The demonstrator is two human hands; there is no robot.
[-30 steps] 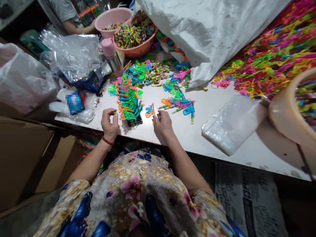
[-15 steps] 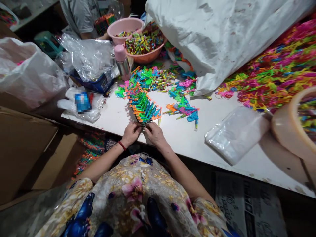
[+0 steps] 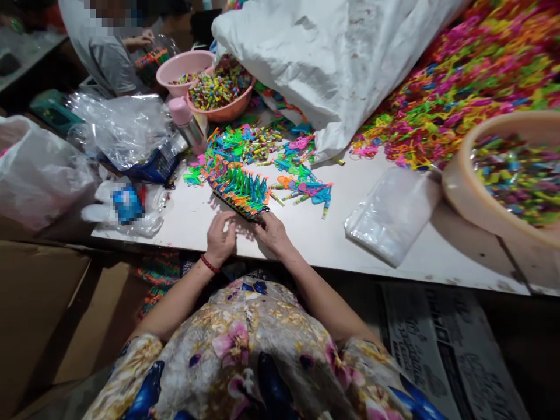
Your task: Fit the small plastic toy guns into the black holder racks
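The left hand (image 3: 221,236) and the right hand (image 3: 273,232) rest at the near end of a long row of bright plastic toy pieces packed on a dark rack (image 3: 238,189). The right hand's grip is narrow and pinches the dark end of the rack. The left hand's fingers are curled just beside that end, but I cannot tell if its grip holds anything.

The row lies on the white desk (image 3: 315,239) and runs away from the grip, up and to the left. It looks like the row is being pressed tight and made neat. I think the step in hand is lining up the pieces, and a next move would need a firm hold on both sides so the row does not fall apart.

Just past the right hand's grip lies a small heap of loose blue, pink and orange toy pieces (image 3: 306,186). Farther right of the grip is a flat clear plastic bag (image 3: 389,216). The bare desk between them gives room to slide.

The desk's near edge is right under both wrists, so there is little room to pull back. Left of the grip, a crumpled clear bag with a blue thing inside (image 3: 126,204) sits near the desk corner.
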